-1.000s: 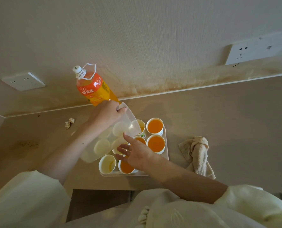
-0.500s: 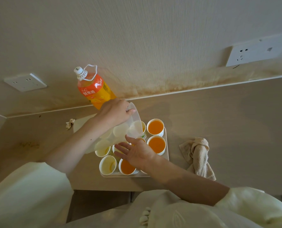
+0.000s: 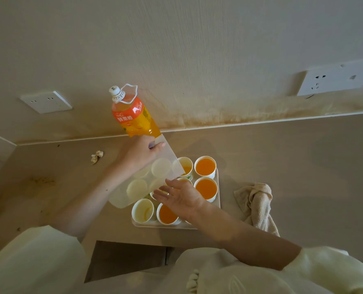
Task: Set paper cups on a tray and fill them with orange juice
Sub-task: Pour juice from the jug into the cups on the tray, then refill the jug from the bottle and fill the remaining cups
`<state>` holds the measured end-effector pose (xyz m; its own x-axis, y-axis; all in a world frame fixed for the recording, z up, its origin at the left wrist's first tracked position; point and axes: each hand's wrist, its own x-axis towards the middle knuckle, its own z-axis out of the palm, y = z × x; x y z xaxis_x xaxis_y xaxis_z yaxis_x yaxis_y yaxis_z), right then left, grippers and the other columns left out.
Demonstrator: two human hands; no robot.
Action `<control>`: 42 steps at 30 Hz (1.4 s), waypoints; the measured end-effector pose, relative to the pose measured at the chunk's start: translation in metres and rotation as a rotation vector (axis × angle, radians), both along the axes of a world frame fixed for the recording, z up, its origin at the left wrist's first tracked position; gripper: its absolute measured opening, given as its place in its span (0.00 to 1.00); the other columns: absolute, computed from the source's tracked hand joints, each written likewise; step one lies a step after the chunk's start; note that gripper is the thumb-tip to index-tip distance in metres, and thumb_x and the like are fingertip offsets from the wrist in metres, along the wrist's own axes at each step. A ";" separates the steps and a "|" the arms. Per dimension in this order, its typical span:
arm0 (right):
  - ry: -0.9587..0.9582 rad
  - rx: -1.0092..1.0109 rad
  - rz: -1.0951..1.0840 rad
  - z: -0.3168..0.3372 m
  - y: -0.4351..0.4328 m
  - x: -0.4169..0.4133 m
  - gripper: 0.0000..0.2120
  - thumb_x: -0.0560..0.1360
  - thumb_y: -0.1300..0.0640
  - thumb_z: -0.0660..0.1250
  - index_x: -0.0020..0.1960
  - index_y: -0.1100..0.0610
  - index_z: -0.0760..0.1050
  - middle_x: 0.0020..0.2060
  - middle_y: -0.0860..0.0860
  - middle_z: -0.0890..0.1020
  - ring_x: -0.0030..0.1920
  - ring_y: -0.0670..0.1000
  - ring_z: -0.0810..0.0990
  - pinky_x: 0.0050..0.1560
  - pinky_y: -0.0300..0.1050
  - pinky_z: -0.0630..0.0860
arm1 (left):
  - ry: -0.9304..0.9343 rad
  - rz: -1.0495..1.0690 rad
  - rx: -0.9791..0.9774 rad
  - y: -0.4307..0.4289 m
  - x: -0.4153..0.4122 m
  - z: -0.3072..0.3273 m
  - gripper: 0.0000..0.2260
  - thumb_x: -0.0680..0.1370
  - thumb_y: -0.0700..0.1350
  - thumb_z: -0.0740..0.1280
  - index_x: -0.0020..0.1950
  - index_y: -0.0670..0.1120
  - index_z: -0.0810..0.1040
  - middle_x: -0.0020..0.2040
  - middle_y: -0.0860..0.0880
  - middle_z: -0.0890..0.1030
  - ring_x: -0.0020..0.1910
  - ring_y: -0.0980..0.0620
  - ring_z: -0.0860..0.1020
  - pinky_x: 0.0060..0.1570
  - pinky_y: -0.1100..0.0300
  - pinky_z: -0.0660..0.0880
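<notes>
Seen from the head camera, the left hand (image 3: 138, 153) pinches a translucent plastic sheet (image 3: 142, 187) in its fingers and tilts it over the paper cups (image 3: 205, 166), probably as a cover, on the tray (image 3: 218, 194) at the surface's front edge, while the right hand (image 3: 182, 197) hovers above with fingers spread and empty, and the capped orange juice bottle (image 3: 131, 115) stands behind.

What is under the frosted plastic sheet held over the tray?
Through the frosted plastic sheet, gripped by the left hand, pale round cup rims show faintly, apparently standing on the tray. Whether those cups hold juice cannot be seen, because the sheet blurs them.
</notes>
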<state>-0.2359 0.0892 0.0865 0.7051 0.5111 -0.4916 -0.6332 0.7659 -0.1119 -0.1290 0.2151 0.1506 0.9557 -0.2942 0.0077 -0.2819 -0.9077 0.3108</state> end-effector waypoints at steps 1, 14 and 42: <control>-0.009 -0.010 0.001 0.000 0.002 -0.001 0.19 0.79 0.67 0.61 0.69 0.62 0.70 0.62 0.64 0.74 0.59 0.63 0.76 0.45 0.53 0.83 | -0.003 0.002 -0.012 0.004 -0.003 0.000 0.21 0.77 0.56 0.63 0.30 0.48 0.60 0.27 0.50 0.63 0.28 0.49 0.65 0.32 0.55 0.60; -0.118 -0.179 -0.001 0.012 0.014 -0.016 0.21 0.79 0.67 0.60 0.71 0.58 0.70 0.57 0.60 0.72 0.56 0.61 0.75 0.62 0.57 0.73 | -0.032 0.165 -0.335 0.046 -0.047 0.008 0.20 0.73 0.61 0.59 0.30 0.48 0.60 0.26 0.52 0.62 0.27 0.52 0.62 0.32 0.55 0.58; -0.505 -0.773 -0.140 0.062 -0.080 0.057 0.28 0.78 0.72 0.59 0.71 0.50 0.59 0.69 0.58 0.69 0.70 0.59 0.68 0.72 0.57 0.64 | 0.110 0.327 -0.738 -0.020 0.010 0.022 0.14 0.83 0.44 0.56 0.38 0.48 0.73 0.42 0.48 0.78 0.45 0.50 0.74 0.53 0.52 0.71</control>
